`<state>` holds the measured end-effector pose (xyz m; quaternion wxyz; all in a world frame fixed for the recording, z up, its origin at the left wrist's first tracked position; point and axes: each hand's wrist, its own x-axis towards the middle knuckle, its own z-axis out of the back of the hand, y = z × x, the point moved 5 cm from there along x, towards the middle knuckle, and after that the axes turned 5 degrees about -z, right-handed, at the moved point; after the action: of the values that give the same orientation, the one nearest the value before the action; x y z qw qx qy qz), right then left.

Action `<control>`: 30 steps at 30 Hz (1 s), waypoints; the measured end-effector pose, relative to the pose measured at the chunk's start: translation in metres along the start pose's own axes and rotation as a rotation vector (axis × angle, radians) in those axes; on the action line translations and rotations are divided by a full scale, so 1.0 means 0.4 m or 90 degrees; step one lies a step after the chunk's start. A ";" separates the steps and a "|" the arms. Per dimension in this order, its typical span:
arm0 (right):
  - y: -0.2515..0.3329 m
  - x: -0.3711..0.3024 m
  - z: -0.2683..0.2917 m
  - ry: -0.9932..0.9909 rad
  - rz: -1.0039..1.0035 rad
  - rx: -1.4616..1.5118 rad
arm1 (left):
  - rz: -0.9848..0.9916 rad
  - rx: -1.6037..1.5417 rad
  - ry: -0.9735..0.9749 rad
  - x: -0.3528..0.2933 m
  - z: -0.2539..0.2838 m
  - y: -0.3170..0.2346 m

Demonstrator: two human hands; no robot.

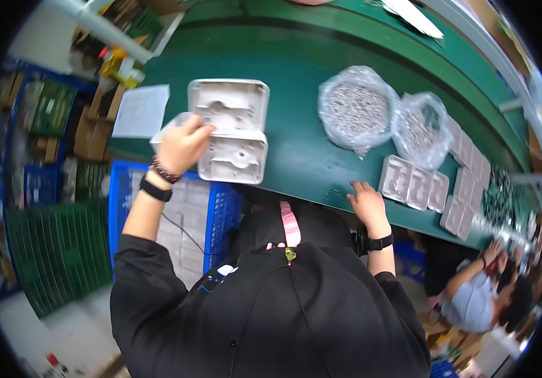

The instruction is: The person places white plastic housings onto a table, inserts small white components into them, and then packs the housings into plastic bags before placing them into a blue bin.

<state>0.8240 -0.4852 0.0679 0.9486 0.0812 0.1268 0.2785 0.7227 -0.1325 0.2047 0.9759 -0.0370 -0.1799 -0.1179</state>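
Left hand (186, 145) curls narrow, grip unclear, at the left edge of two off-white, rectangular moulded-plastic trays (245, 133) on the green flat-topped table (293, 120); best steady them with the spread, empty right hand (367, 203).

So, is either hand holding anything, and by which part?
The left hand is at a blurred pale piece beside two white trays; whether and where it grips cannot be told. The right hand, lying open, holds nothing.

green surface (293, 120), paper (142, 112) at 10 o'clock, chunky pale trays (244, 104) at 11, bags (329, 124) of tiny grey bits (358, 106) around 2, smaller trays (417, 186) by 3
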 end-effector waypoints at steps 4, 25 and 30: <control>-0.115 -0.067 -0.022 0.007 -0.091 -0.012 | -0.183 -0.120 0.180 0.195 -0.280 -0.124; 0.156 0.091 -0.159 -0.182 0.141 0.014 | -0.205 0.019 0.390 0.169 -0.569 -0.356; 0.126 0.110 -0.185 -0.173 0.118 0.004 | -0.185 0.045 0.235 0.149 -0.488 -0.243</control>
<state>0.8130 -0.4130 0.0002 0.9270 0.1326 -0.0100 0.3506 0.8200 -0.2620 0.0469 0.9657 0.0458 -0.0059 -0.2556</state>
